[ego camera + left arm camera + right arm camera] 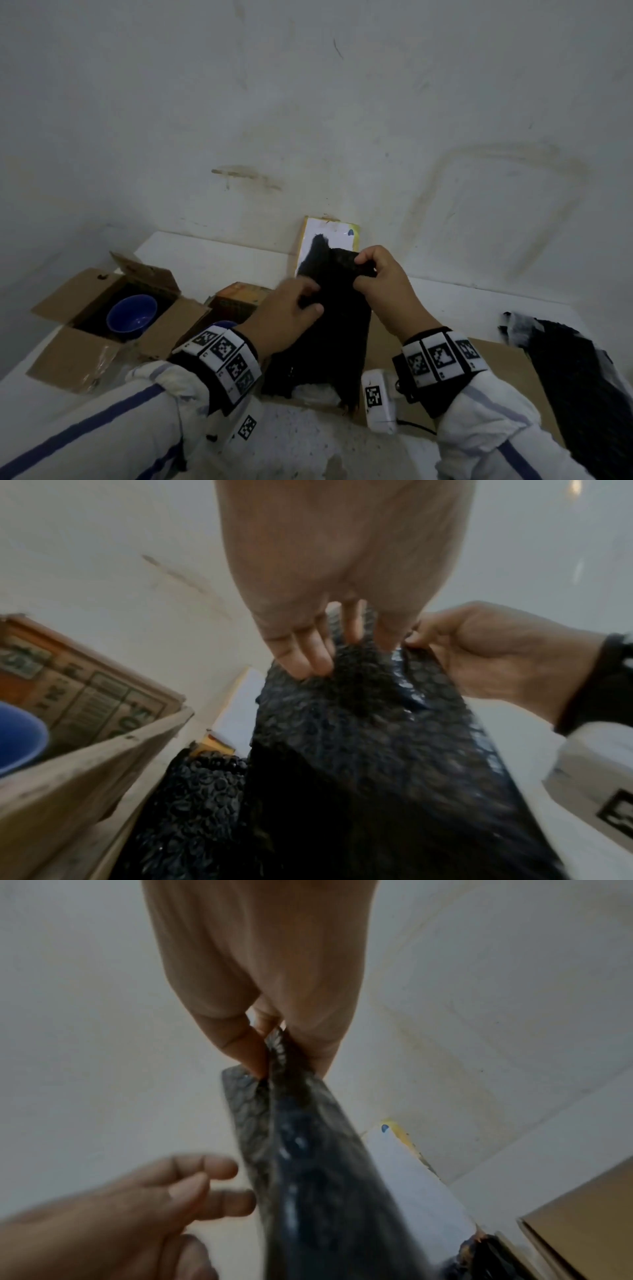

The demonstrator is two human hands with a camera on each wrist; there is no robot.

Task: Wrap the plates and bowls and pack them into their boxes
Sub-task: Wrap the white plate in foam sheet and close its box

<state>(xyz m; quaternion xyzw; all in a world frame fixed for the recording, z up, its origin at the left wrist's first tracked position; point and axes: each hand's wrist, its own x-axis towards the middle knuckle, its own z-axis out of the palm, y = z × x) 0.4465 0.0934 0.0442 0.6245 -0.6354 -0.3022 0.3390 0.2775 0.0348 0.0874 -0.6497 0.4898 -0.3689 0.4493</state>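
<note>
**Both hands on the black bubble wrap**

The right hand (383, 284) pinches the top edge of a black bubble wrap sheet (329, 329) between thumb and fingers (240, 1045), holding it up. The left hand (291, 315) grips the same sheet just below and beside it, fingers (308, 653) curled into the wrap. Left of the hands, an open cardboard box (68, 308) on the surface (212, 260) holds a blue bowl (132, 317). More black wrap (575, 370) lies well to the right.

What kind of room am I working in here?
Likely a bare back room or storeroom used for packing, not a kitchen: a stained white wall, open cardboard boxes on a white surface, one holding a blue bowl, and black bubble wrap held up in both hands.
</note>
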